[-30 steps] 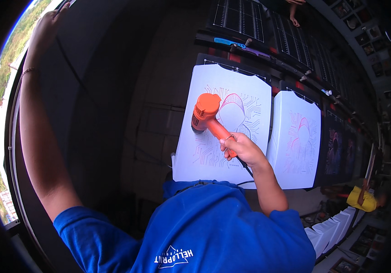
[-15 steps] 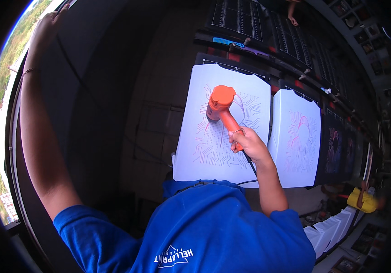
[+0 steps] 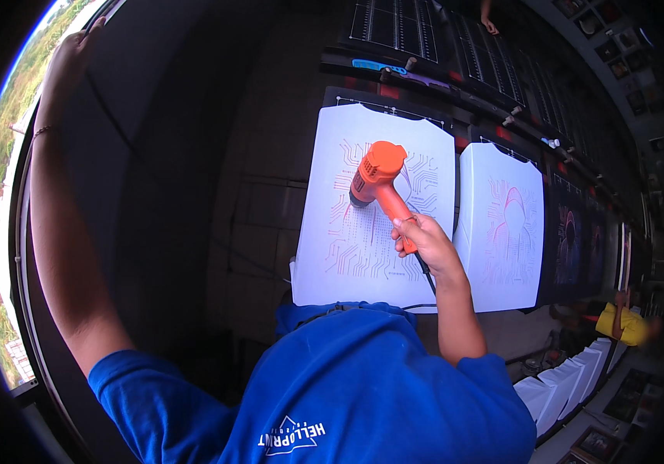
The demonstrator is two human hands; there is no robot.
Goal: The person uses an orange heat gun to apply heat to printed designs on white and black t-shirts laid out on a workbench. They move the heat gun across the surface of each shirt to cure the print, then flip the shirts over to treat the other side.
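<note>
My right hand (image 3: 429,243) is wrapped around the handle of an orange heat gun (image 3: 384,172). Its dark nozzle tilts down to the left, over a white T-shirt (image 3: 316,255) spread on a black board. Thin red and dark circuit-like lines are printed on that shirt, and the gun covers part of them. A dark cord runs from the handle's end past my wrist. Far to the left, my raised left hand (image 3: 69,60) has its fingers bent over the dark window frame (image 3: 32,131); the fingers show only in part.
Right of the first shirt lies a second printed white T-shirt (image 3: 511,267), with dark printed boards (image 3: 568,232) beyond. Blue and purple strips (image 3: 378,67) lie on a rail behind. Another person's hand (image 3: 489,25) shows at the top. A person in yellow (image 3: 627,325) is at the right.
The heat gun has shifted slightly over the print, its nozzle swinging a little to the left. The view itself has moved slightly. My left hand stays at the window frame.
</note>
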